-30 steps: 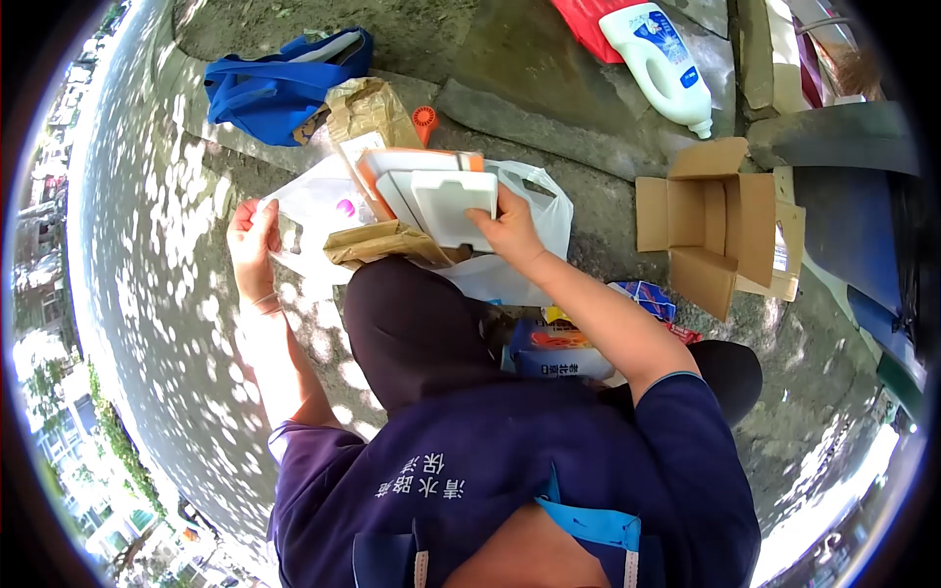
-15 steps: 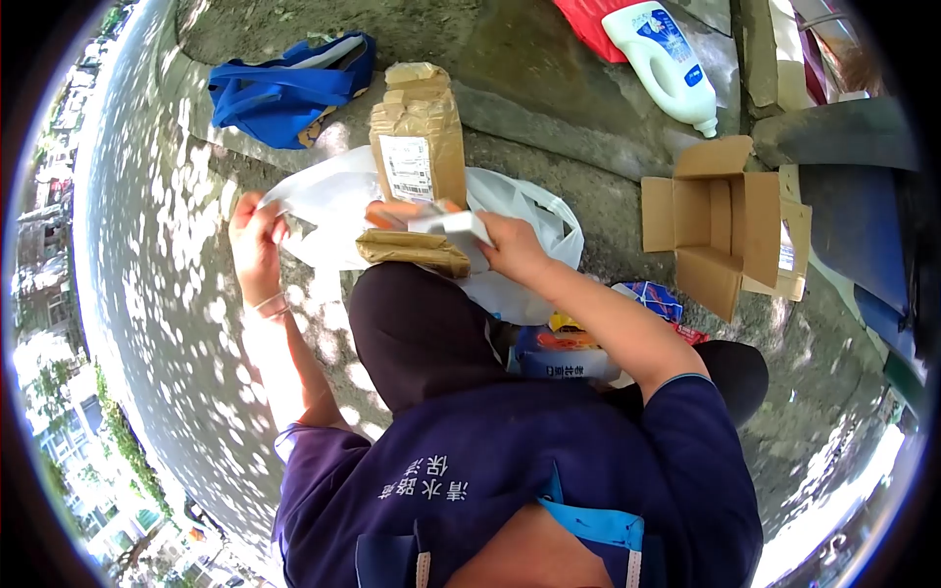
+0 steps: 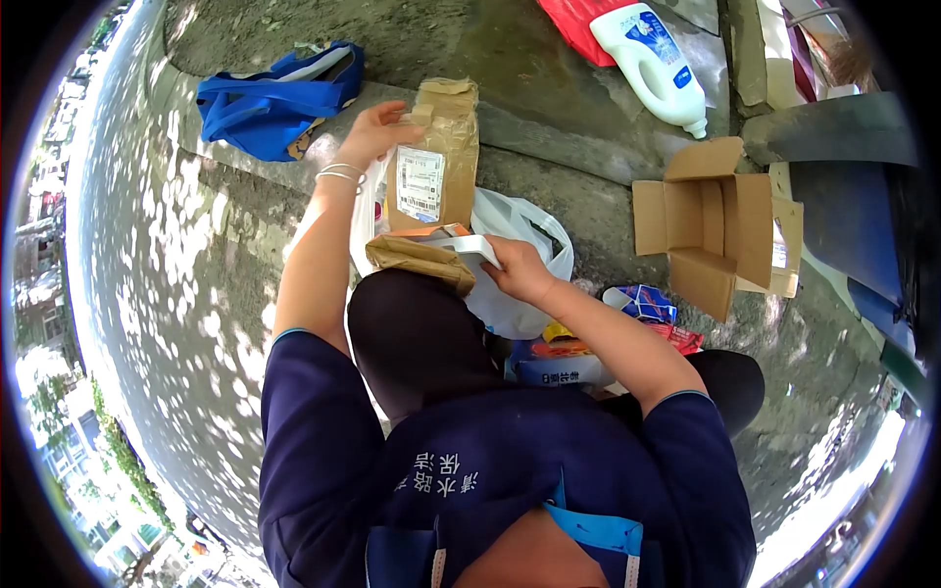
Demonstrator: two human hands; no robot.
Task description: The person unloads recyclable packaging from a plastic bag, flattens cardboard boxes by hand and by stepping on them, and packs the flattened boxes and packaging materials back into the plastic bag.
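My right hand (image 3: 520,269) grips the end of a thin white box (image 3: 475,247), which lies with an orange-edged item (image 3: 436,232) beside a flattened brown paper package (image 3: 421,261) above my knee. My left hand (image 3: 377,134) is at the upper left side of a tall brown cardboard box (image 3: 431,196) with a white shipping label. Its fingers are stretched out and apart, touching or very near the cardboard. Around the box is a white plastic bag (image 3: 524,230), largely hidden behind it and my arm.
A blue cloth bag (image 3: 265,106) lies at upper left. A white detergent bottle (image 3: 655,73) rests on the stone beside a red bag (image 3: 578,29). On the right stands an open cardboard box (image 3: 701,220). Several colourful packages (image 3: 559,363) sit beside my leg.
My left hand has let go of the white bag's edge and moved right and up to the tall box. My right hand still holds the white box, a little lower.
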